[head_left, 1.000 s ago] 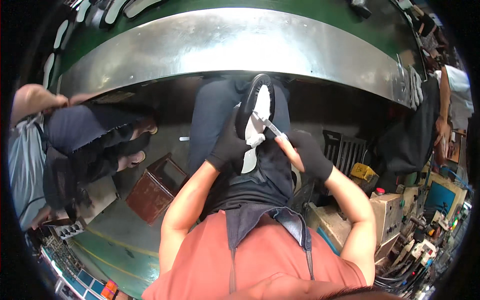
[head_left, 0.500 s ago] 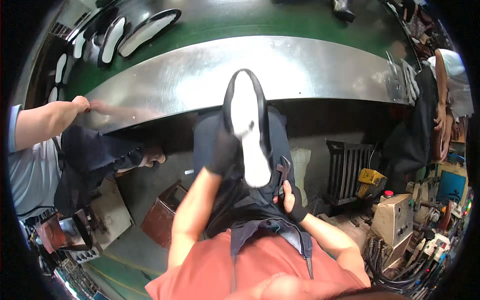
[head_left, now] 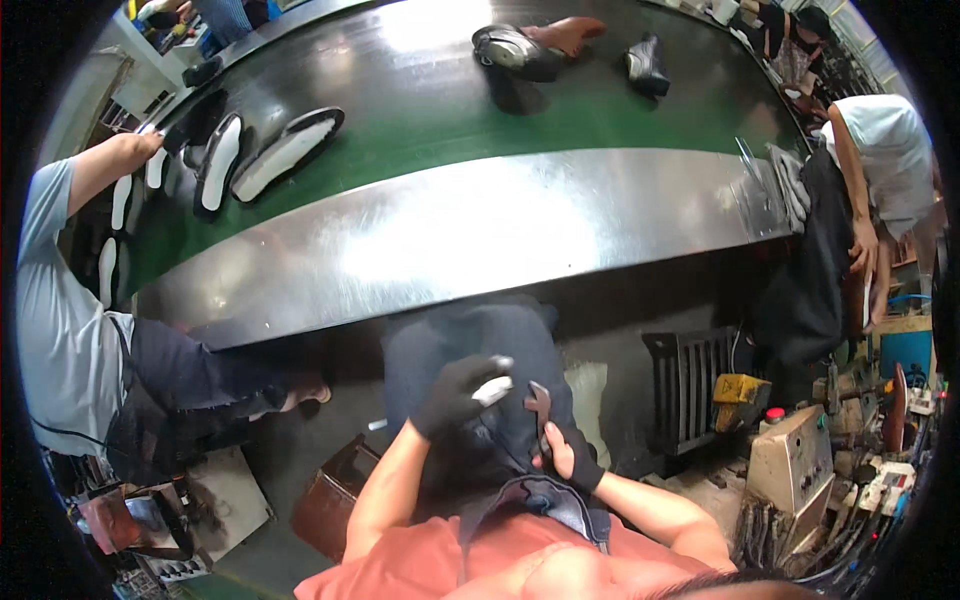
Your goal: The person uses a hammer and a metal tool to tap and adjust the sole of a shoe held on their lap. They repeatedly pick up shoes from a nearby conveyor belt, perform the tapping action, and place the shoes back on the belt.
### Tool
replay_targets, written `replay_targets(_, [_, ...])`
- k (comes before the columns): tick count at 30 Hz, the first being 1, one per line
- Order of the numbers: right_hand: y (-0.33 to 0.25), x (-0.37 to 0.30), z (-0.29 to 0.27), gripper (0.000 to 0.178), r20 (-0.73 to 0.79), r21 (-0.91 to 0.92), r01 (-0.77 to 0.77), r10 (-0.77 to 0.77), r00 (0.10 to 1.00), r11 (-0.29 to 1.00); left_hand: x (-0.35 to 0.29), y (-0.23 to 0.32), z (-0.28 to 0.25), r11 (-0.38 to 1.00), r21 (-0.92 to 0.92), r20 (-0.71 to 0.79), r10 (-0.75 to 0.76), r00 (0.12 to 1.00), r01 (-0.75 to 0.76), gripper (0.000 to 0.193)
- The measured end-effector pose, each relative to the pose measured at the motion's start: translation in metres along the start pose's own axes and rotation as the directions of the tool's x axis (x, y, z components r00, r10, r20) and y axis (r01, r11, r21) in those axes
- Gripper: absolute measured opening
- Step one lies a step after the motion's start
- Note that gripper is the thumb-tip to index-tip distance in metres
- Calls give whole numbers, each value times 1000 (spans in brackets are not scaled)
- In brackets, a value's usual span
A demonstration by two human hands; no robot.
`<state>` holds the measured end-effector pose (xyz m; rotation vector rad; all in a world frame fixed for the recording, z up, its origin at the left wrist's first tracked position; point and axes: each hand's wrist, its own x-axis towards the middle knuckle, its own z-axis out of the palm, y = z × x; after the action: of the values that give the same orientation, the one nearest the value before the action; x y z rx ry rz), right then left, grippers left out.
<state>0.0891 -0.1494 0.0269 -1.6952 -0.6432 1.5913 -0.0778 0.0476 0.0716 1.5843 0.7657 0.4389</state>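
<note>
My left hand (head_left: 452,396), in a black glove, rests over my lap and pinches a small white piece (head_left: 492,391) between thumb and fingers. Just to its right, my right hand (head_left: 572,458), also black-gloved, grips a dark metal hand tool (head_left: 540,402) that points upward. Both hands sit over my dark apron and blue trousers (head_left: 470,335), below the steel edge (head_left: 480,235) of a green conveyor belt (head_left: 430,110). The two hands are close but apart.
White-and-black shoe soles (head_left: 285,152) lie on the belt at left, dark shoes (head_left: 515,50) at the far side. A co-worker's hand (head_left: 135,150) reaches the soles at left; another person (head_left: 880,140) stands right. A brown box (head_left: 335,500) and machine parts (head_left: 790,460) crowd the floor.
My left hand held a white-and-black sole up toward the belt; the sole has left it and the hand has dropped to my lap with a small white piece. My view has tilted up.
</note>
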Motion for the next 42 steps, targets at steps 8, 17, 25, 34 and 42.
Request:
replay_targets(8, [25, 14, -7, 46, 151, 132, -6, -14, 988, 991, 16, -30, -147, 998, 66, -480, 48, 876, -19, 25])
replay_targets(17, [49, 23, -20, 44, 243, -197, -167, 213, 946, 966, 124, -44, -447, 549, 620, -771, 294, 565, 560, 82])
replay_targets(25, [39, 15, -9, 42, 190, -90, -151, 166, 968, 984, 158, -22, -347, 449, 587, -796, 166, 583, 674, 72])
replay_targets(34, [28, 20, 14, 43, 48, 93, 193, -198, 979, 977, 127, -50, -390, 972, -197, -616, -225, 755, 129, 61])
replay_targets(42, [16, 6, 14, 55, 12, 234, -61, 59, 998, 970, -11, -22, -254, 800, -517, -510, -3, 860, -304, 53])
